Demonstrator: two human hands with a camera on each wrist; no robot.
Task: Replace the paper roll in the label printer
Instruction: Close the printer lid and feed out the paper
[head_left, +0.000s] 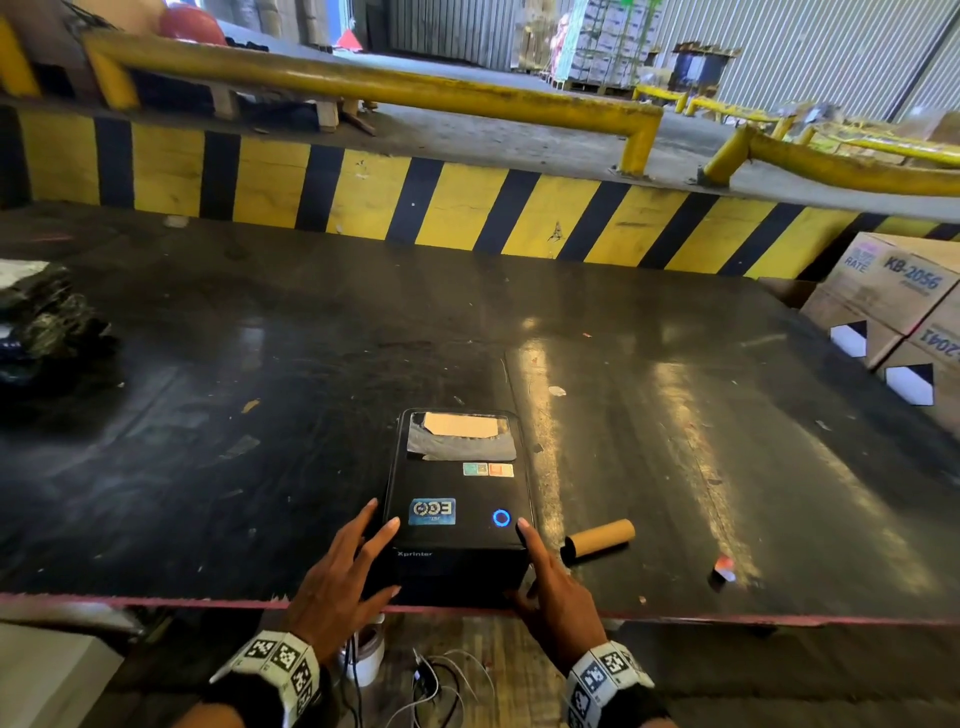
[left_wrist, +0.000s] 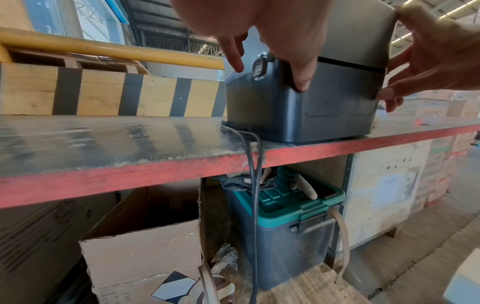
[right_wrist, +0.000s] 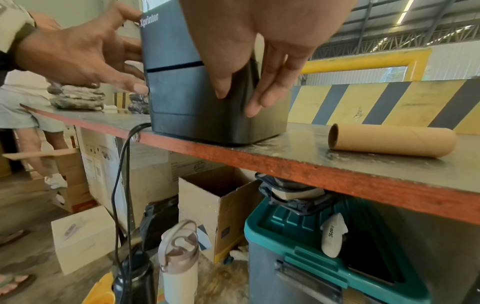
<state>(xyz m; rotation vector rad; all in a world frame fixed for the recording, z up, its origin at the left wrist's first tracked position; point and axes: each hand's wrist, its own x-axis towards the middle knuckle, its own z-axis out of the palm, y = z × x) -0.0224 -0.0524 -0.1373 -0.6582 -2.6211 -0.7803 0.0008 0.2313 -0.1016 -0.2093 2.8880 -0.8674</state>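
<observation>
— Black plastic, that label printer (head_left: 457, 506), sitting shut at the near edge of the dark table (head_left: 675, 415), its blue ring lit. From above, the left hand (head_left: 340, 577) lies along its left side and the right hand (head_left: 550, 582) along its right front corner, fingers straight on both, pressing rather than clutching.

— And the roll?

— Only a bare cardboard core (head_left: 600, 539) shows, lying just right of the printer. No fresh roll on the table that I can spot.

— What does the left wrist view give you?

— The left fingers (left_wrist: 301, 80) point down over the printer's front left corner, beside an oval latch button (left_wrist: 259, 65) on the side. A seam runs round the casing where the lid meets the base. A power cable (left_wrist: 253, 164) drops off the red table edge toward a teal-lidded bin (left_wrist: 298, 211) below.

— So where would you take hold?

— I'd judge it a stiff, smooth shell, light enough to slide, so steady the base and press the side latches; lifting by the lid seam alone would likely skate it about.

— The right wrist view?

— The right fingers (right_wrist: 262, 96) spread flat down the right corner, gripping nothing. The core lies near, apart from the printer. Under the table stand an open cardboard box (right_wrist: 207, 216) and a water bottle (right_wrist: 179, 265); that trailing cable is the snag if the printer gets pulled forward.
</observation>
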